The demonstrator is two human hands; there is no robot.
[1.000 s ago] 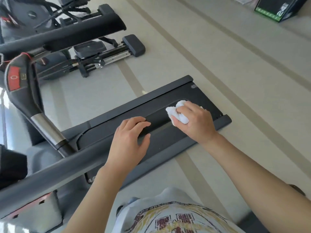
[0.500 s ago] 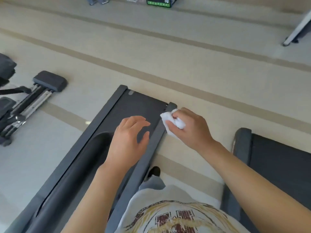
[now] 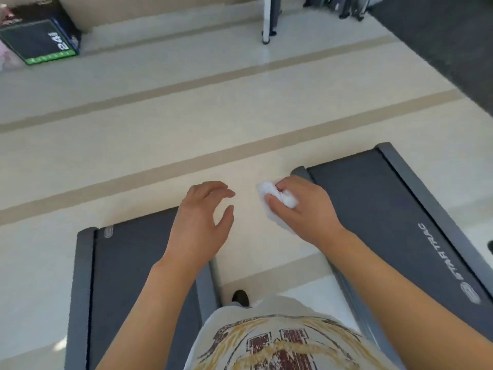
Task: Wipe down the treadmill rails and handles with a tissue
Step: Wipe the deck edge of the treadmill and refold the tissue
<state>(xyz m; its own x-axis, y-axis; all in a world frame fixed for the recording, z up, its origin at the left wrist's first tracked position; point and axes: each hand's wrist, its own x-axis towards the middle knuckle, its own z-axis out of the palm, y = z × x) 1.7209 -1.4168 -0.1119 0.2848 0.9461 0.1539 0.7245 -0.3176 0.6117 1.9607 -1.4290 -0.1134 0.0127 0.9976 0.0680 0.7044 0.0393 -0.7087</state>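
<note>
My right hand (image 3: 301, 209) grips a crumpled white tissue (image 3: 277, 200), held in the air near the rear left corner of the right treadmill (image 3: 386, 222). That treadmill has a dark belt and grey side rails, one rail (image 3: 432, 206) running along its far edge. My left hand (image 3: 202, 222) hovers with loosely curved fingers, holding nothing, above the rear right corner of the left treadmill (image 3: 128, 276). The left treadmill's grey rail (image 3: 82, 276) runs down its left side. I stand in the gap between the two decks.
A black box with a green edge (image 3: 40, 33) sits on the pale floor at the far left. A white post (image 3: 266, 20) and dark equipment bases (image 3: 344, 6) stand at the back. A dark mat (image 3: 448, 44) covers the far right floor.
The view has swung to the right, from the left treadmill's deck to the gap between two treadmills. My right hand carried the tissue off the left treadmill's rail toward the right one.
</note>
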